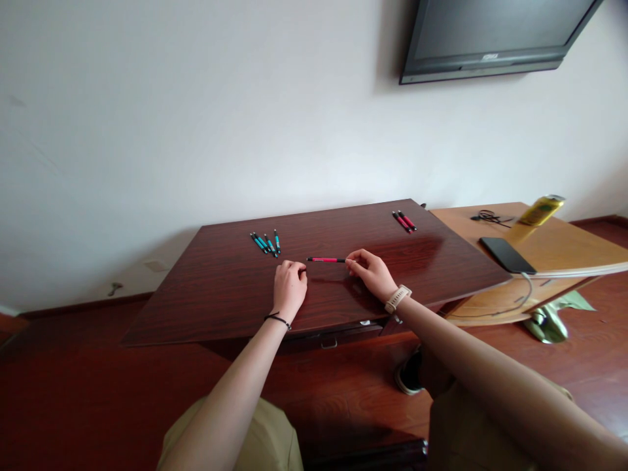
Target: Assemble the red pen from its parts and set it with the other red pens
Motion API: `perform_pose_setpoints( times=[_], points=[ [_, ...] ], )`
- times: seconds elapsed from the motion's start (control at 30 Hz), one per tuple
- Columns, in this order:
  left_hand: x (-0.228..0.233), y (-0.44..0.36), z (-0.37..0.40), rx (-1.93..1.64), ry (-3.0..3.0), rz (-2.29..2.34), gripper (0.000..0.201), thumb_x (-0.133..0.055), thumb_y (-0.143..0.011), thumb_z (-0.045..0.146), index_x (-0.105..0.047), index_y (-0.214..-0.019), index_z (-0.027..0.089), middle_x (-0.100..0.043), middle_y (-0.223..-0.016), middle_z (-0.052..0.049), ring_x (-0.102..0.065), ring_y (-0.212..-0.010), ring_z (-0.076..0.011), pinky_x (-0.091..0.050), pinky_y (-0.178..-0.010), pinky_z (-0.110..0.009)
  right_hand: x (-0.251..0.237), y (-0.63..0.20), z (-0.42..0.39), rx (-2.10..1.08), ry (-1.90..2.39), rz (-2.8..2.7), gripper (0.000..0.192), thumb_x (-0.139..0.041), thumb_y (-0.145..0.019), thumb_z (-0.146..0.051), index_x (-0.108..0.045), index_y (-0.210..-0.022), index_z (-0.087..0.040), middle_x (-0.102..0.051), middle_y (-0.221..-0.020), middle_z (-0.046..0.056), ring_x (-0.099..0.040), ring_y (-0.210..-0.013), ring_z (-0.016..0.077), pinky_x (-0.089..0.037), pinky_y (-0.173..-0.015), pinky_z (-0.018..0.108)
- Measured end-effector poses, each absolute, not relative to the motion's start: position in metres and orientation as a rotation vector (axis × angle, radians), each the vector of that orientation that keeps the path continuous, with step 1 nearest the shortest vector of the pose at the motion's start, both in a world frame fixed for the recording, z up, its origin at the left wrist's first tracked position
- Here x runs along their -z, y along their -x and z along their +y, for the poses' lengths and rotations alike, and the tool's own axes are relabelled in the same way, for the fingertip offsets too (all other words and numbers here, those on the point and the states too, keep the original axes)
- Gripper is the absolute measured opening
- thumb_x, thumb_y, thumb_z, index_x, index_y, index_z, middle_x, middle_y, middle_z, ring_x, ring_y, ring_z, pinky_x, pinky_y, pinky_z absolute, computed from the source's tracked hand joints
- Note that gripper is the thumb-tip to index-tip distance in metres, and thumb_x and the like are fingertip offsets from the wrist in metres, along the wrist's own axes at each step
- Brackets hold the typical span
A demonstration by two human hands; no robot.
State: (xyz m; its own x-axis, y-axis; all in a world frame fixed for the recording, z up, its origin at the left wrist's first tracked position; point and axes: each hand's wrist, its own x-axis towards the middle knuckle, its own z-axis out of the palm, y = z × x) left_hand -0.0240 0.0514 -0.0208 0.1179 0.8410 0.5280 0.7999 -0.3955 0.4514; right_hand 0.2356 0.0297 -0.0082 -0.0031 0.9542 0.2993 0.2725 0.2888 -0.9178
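I see my right hand (pixel 371 271) pinching one end of a red pen (pixel 326 260) between thumb and fingertips; the pen lies level, just above or on the dark wood surface (pixel 210 294), I cannot tell which, and points away from that hand toward my left. My left hand (pixel 289 286) rests on the surface with its fingers curled under, loosely clenched and grasping nothing that I can make out; its knuckles sit just short of the pen's free end, close but apart. A tan watch (pixel 397 298) is on my right wrist and a thin black band (pixel 277 319) on my left. Beyond my left hand, a little further left, lies a small cluster of blue pens (pixel 265 243). Well beyond my right hand, toward the far right corner of the surface, lie two more red pens (pixel 404 221) side by side. Further right of that hand, on a lighter side table (pixel 564 245), I see a black phone (pixel 507 254) and a yellow bottle (pixel 542 210).
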Motion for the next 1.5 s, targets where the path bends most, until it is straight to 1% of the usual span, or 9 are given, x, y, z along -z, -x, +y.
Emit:
perform_pose_setpoints(
  times=[0.2, 0.3, 0.43, 0.53, 0.63, 0.93, 1.1, 1.3, 1.5],
  points=[
    [0.022, 0.025, 0.053, -1.124, -2.284, 1.721, 0.015, -0.062, -0.093, 0.012, -0.07, -0.085, 0.022, -0.068, -0.099, -0.011, -0.061, -0.1, -0.0294, -0.05, -0.096, -0.044, 0.009, -0.236, 0.03, -0.814, 1.189, -1.505, 0.03, -0.07, -0.093, -0.051, -0.069, -0.1, -0.023, -0.071, -0.078, 0.002, -0.069, -0.074, 0.0215, -0.053, -0.072, 0.033],
    [0.02, 0.026, 0.054, -1.146, -2.194, 1.676, 0.011, -0.062, -0.096, 0.015, -0.069, -0.09, 0.021, -0.072, -0.103, -0.011, -0.065, -0.1, -0.0288, -0.051, -0.096, -0.044, 0.009, -0.236, 0.029, -0.818, 1.184, -1.498, 0.028, -0.07, -0.093, -0.049, -0.069, -0.1, -0.022, -0.071, -0.078, 0.001, -0.069, -0.073, 0.0211, -0.053, -0.072, 0.033],
    [0.018, 0.028, 0.058, -1.232, -1.911, 1.444, 0.009, -0.059, -0.1, 0.023, -0.067, -0.102, 0.021, -0.077, -0.101, -0.008, -0.072, -0.096, -0.0236, -0.055, -0.093, -0.039, 0.006, -0.235, 0.028, -0.832, 1.175, -1.476, 0.028, -0.07, -0.093, -0.049, -0.068, -0.101, -0.022, -0.071, -0.08, 0.002, -0.069, -0.073, 0.0205, -0.053, -0.071, 0.032],
    [0.019, 0.031, 0.061, -1.312, -1.751, 1.263, 0.011, -0.06, -0.098, 0.025, -0.068, -0.104, 0.02, -0.078, -0.101, -0.008, -0.075, -0.097, -0.0217, -0.058, -0.09, -0.036, 0.004, -0.235, 0.027, -0.838, 1.169, -1.469, 0.029, -0.07, -0.092, -0.05, -0.068, -0.101, -0.022, -0.072, -0.08, 0.002, -0.07, -0.073, 0.0205, -0.053, -0.071, 0.032],
    [0.02, 0.032, 0.063, -1.356, -1.683, 1.18, 0.017, -0.062, -0.095, 0.024, -0.071, -0.107, 0.019, -0.078, -0.108, -0.01, -0.076, -0.1, -0.0219, -0.06, -0.092, -0.037, 0.005, -0.235, 0.028, -0.841, 1.157, -1.463, 0.029, -0.07, -0.092, -0.049, -0.068, -0.102, -0.022, -0.072, -0.08, 0.002, -0.07, -0.073, 0.0205, -0.054, -0.072, 0.032],
    [0.019, 0.031, 0.063, -1.353, -1.687, 1.173, 0.014, -0.068, -0.092, 0.027, -0.074, -0.101, 0.02, -0.079, -0.108, -0.009, -0.075, -0.103, -0.0234, -0.059, -0.097, -0.04, 0.009, -0.236, 0.03, -0.823, 1.155, -1.437, 0.033, -0.07, -0.092, -0.053, -0.068, -0.104, -0.023, -0.072, -0.084, 0.003, -0.071, -0.075, 0.021, -0.055, -0.072, 0.033],
    [0.017, 0.031, 0.061, -1.332, -1.728, 1.193, 0.014, -0.069, -0.093, 0.031, -0.075, -0.101, 0.02, -0.079, -0.108, -0.009, -0.075, -0.103, -0.0238, -0.059, -0.096, -0.039, 0.01, -0.237, 0.031, -0.829, 1.139, -1.431, 0.032, -0.071, -0.093, -0.052, -0.068, -0.106, -0.023, -0.072, -0.084, 0.003, -0.07, -0.075, 0.0209, -0.054, -0.072, 0.033],
    [0.012, 0.029, 0.058, -1.296, -1.751, 1.194, 0.014, -0.069, -0.092, 0.027, -0.076, -0.101, 0.02, -0.08, -0.104, -0.008, -0.075, -0.099, -0.023, -0.059, -0.095, -0.038, 0.008, -0.236, 0.03, -0.829, 1.139, -1.427, 0.034, -0.071, -0.092, -0.054, -0.068, -0.106, -0.022, -0.072, -0.083, 0.003, -0.07, -0.074, 0.0207, -0.055, -0.072, 0.033],
    [0.012, 0.029, 0.058, -1.294, -1.764, 1.195, 0.014, -0.069, -0.094, 0.029, -0.076, -0.101, 0.021, -0.08, -0.105, -0.008, -0.076, -0.1, -0.023, -0.059, -0.096, -0.038, 0.006, -0.236, 0.03, -0.809, 1.155, -1.414, 0.036, -0.071, -0.091, -0.056, -0.068, -0.105, -0.023, -0.072, -0.081, 0.003, -0.07, -0.073, 0.0213, -0.055, -0.071, 0.034]
  ],
)
